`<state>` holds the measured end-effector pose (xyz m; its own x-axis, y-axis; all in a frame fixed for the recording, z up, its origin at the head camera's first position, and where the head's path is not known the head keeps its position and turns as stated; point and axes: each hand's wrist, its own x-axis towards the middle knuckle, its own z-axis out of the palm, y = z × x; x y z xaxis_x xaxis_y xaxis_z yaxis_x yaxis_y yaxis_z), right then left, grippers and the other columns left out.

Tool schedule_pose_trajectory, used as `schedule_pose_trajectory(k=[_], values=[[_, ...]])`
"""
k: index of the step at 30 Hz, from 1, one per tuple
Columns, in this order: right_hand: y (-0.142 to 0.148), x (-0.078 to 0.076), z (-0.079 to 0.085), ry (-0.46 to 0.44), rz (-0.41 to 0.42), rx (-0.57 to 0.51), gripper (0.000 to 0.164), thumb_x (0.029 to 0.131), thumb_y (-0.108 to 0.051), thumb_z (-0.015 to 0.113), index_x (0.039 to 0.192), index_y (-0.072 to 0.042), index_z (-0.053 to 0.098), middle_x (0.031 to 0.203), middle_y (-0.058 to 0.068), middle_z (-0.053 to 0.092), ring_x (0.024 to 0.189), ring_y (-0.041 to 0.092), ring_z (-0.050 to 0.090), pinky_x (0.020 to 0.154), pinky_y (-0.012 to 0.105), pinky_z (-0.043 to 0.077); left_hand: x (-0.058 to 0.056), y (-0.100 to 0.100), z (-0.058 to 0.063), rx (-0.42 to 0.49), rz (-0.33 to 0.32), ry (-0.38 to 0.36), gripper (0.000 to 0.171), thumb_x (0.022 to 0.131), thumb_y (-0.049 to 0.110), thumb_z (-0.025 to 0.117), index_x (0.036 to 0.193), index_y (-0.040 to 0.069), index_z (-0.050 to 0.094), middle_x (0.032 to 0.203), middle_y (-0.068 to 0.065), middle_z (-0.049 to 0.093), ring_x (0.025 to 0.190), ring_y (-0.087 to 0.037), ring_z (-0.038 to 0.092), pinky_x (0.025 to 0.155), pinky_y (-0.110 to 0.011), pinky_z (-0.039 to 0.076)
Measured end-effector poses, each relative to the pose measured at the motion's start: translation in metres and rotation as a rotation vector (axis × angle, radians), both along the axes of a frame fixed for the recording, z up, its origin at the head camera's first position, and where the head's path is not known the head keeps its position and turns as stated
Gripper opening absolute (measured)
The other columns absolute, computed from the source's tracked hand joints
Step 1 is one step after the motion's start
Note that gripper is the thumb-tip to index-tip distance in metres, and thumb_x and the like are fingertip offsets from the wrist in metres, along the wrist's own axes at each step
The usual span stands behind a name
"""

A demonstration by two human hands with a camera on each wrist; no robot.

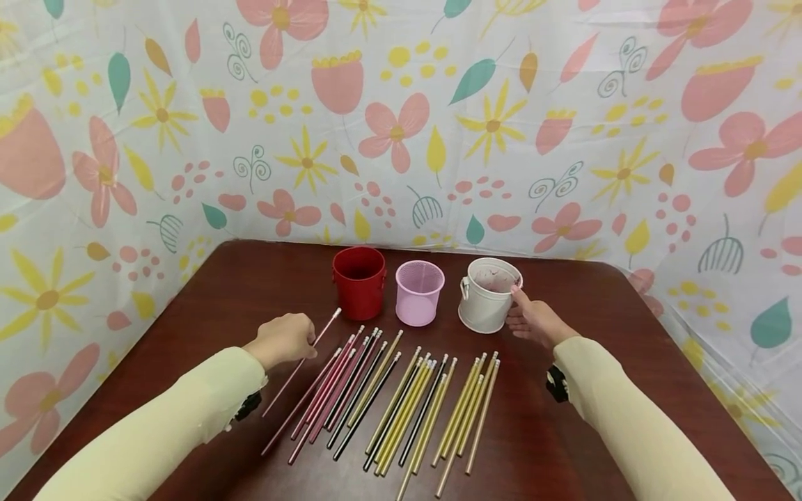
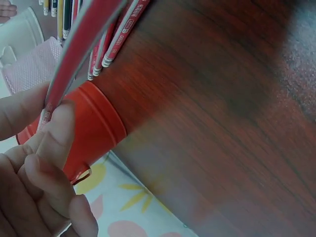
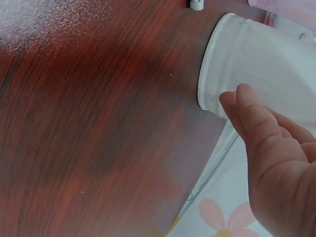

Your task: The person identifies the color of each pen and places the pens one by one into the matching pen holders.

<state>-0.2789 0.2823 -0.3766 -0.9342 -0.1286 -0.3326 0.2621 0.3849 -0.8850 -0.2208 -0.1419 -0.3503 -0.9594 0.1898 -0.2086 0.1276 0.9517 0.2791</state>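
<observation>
My left hand [image 1: 283, 339] pinches a red pencil [image 1: 285, 387] between thumb and fingers, at the left of a row of pencils. Its white eraser end points toward a red bucket [image 1: 360, 293]. In the left wrist view the pencil [image 2: 74, 59] slants up across the picture, with the red bucket [image 2: 94, 128] behind the fingers. My right hand [image 1: 537, 323] is at the right side of a white bucket [image 1: 481, 312], its thumb by the rim. Seen from the right wrist, its fingers [image 3: 254, 116] extend along the bucket's wall and grip nothing.
A pink mesh cup [image 1: 416, 307] stands between the two buckets. Red, black and gold pencils [image 1: 401, 410] lie side by side in front, eraser ends away from me. The brown table [image 1: 551, 445] meets a flower-printed cloth [image 1: 401, 83] at the back.
</observation>
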Motion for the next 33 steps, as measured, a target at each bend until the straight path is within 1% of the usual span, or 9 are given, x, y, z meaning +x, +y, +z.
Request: schedule_pose_trajectory(k=[3,8,11,14,16,18,23,29,33], values=[[0.0,0.0,0.0,-0.003,-0.002,0.005,0.089,0.1,-0.053,0.015,0.133,0.029,0.023,0.137,0.045,0.031,0.128,0.051,0.035,0.102,0.052,0.037,0.001,0.0,0.002,0.017,-0.014,0.019,0.044,0.082,0.015,0.074,0.054,0.017,0.04,0.053,0.006,0.026,0.05,-0.011,0.025,0.047,-0.026,0.021],[0.0,-0.002,0.0,-0.003,0.001,0.013,0.09,0.099,-0.054,0.014,0.134,0.028,0.023,0.137,0.044,0.031,0.129,0.05,0.035,0.103,0.051,0.037,0.002,-0.001,0.009,0.024,-0.02,0.049,0.032,0.082,0.015,0.073,0.059,0.014,0.051,0.056,0.004,0.036,0.053,-0.013,0.032,0.049,-0.029,0.026],[0.001,-0.002,0.0,-0.01,0.005,0.007,0.09,0.099,-0.054,0.014,0.134,0.028,0.023,0.138,0.044,0.03,0.13,0.051,0.034,0.103,0.051,0.037,0.002,-0.001,0.014,0.037,-0.004,0.054,0.021,0.082,0.016,0.073,0.066,0.012,0.059,0.062,0.003,0.047,0.056,-0.014,0.04,0.05,-0.03,0.03],[0.001,-0.002,0.001,-0.016,0.013,0.006,0.089,0.1,-0.054,0.014,0.134,0.028,0.023,0.138,0.044,0.03,0.13,0.051,0.034,0.103,0.052,0.037,0.002,-0.001,0.016,0.053,0.016,0.062,0.008,0.082,0.016,0.073,0.079,0.011,0.068,0.076,0.001,0.061,0.062,-0.016,0.05,0.053,-0.033,0.039],[0.001,-0.001,0.002,-0.018,0.017,0.013,0.089,0.1,-0.054,0.015,0.134,0.028,0.023,0.138,0.044,0.03,0.129,0.05,0.034,0.103,0.052,0.037,0.003,-0.002,0.018,0.063,0.022,0.075,0.009,0.082,0.016,0.073,0.088,0.01,0.071,0.085,-0.001,0.067,0.067,-0.017,0.056,0.055,-0.037,0.045],[0.002,0.0,0.002,-0.017,0.021,0.024,0.089,0.1,-0.054,0.014,0.134,0.027,0.024,0.138,0.043,0.031,0.129,0.05,0.035,0.103,0.051,0.038,0.003,-0.002,0.02,0.068,0.027,0.092,0.013,0.083,0.017,0.073,0.093,0.009,0.072,0.089,-0.003,0.068,0.07,-0.019,0.059,0.057,-0.039,0.047],[0.002,0.0,0.003,-0.014,0.033,0.042,0.089,0.1,-0.054,0.014,0.134,0.027,0.025,0.138,0.043,0.032,0.129,0.05,0.036,0.102,0.051,0.039,0.001,-0.004,0.027,0.083,0.046,0.131,0.014,0.083,0.019,0.072,0.094,0.009,0.072,0.091,-0.005,0.068,0.075,-0.021,0.061,0.059,-0.042,0.048],[0.001,0.0,0.003,-0.023,0.03,0.045,0.088,0.1,-0.054,0.013,0.135,0.027,0.025,0.138,0.043,0.032,0.13,0.05,0.035,0.103,0.051,0.037,0.001,-0.007,0.036,0.1,0.069,0.158,0.018,0.085,0.021,0.071,0.098,0.01,0.071,0.094,-0.007,0.069,0.072,-0.02,0.061,0.056,-0.039,0.047],[0.001,0.0,0.002,-0.021,0.023,0.041,0.087,0.1,-0.053,0.014,0.135,0.027,0.024,0.138,0.043,0.032,0.13,0.05,0.035,0.103,0.051,0.037,0.001,-0.008,0.041,0.105,0.077,0.174,0.019,0.085,0.022,0.07,0.098,0.009,0.071,0.096,-0.007,0.069,0.075,-0.021,0.061,0.056,-0.039,0.047]])
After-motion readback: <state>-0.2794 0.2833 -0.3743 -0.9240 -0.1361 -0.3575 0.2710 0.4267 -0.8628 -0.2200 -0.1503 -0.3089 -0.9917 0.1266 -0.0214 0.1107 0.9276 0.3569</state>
